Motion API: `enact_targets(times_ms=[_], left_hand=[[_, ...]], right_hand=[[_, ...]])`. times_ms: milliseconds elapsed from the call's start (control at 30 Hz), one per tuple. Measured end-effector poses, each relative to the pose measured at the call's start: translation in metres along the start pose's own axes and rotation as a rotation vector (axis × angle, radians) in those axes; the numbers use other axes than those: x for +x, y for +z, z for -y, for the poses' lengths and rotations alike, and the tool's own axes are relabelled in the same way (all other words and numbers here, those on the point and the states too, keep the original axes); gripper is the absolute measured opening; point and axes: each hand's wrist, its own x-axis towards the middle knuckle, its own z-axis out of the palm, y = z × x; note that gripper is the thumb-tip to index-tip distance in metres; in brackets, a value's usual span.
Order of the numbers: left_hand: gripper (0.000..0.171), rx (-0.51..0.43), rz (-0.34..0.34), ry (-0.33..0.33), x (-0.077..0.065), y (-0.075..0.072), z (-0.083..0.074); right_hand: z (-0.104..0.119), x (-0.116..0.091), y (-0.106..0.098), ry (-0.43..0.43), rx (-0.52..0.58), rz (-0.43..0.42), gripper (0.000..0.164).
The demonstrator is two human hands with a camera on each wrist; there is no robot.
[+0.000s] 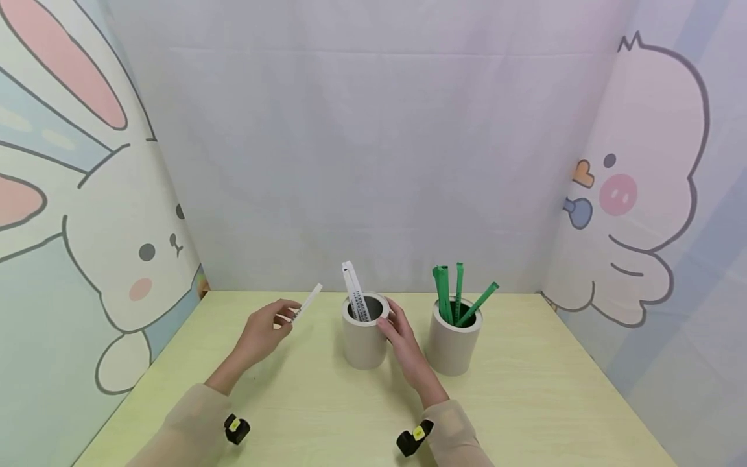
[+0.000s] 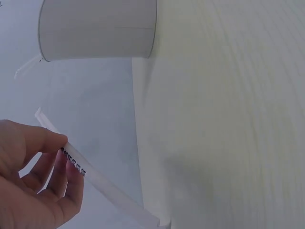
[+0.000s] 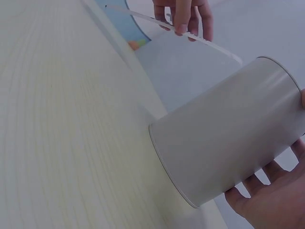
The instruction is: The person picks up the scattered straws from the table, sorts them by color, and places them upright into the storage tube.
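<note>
My left hand [image 1: 264,332] pinches a thin white paper-wrapped stick [image 1: 307,301] between thumb and fingers, above the table left of the cups. Dark printed characters show on its wrapper [image 2: 106,185] in the left wrist view. My right hand [image 1: 406,347] grips the right side of a light grey cylindrical cup [image 1: 364,344], thumb near the rim and fingers round the far side. That cup stands upright on the table and holds several similar white wrapped sticks [image 1: 356,295]. In the right wrist view the cup's wall [image 3: 228,133] hides part of the fingers.
To the right of my right hand stands a second light grey cup [image 1: 452,350] with several green wrapped sticks [image 1: 445,295] leaning in it. The pale wooden table [image 1: 327,415] ends at a plain curtain [image 1: 373,162] behind the cups. Cartoon-printed cloth hangs at both sides.
</note>
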Motion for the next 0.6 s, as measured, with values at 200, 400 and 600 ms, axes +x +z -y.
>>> enact_targets(times_ms=[200, 400, 600], left_hand=[[0.044, -0.083, -0.016, -0.047, 0.007, 0.005, -0.018], [0.046, -0.137, -0.043, -0.085, 0.013, 0.009, -0.034], [0.047, -0.223, -0.078, -0.096, 0.021, 0.012, -0.049]], right_hand=[[0.0, 0.001, 0.0, -0.002, 0.0, 0.006, 0.064], [-0.001, 0.001, 0.0, 0.0, -0.003, 0.003, 0.065], [-0.001, 0.001, 0.0, -0.002, -0.002, -0.005, 0.065]])
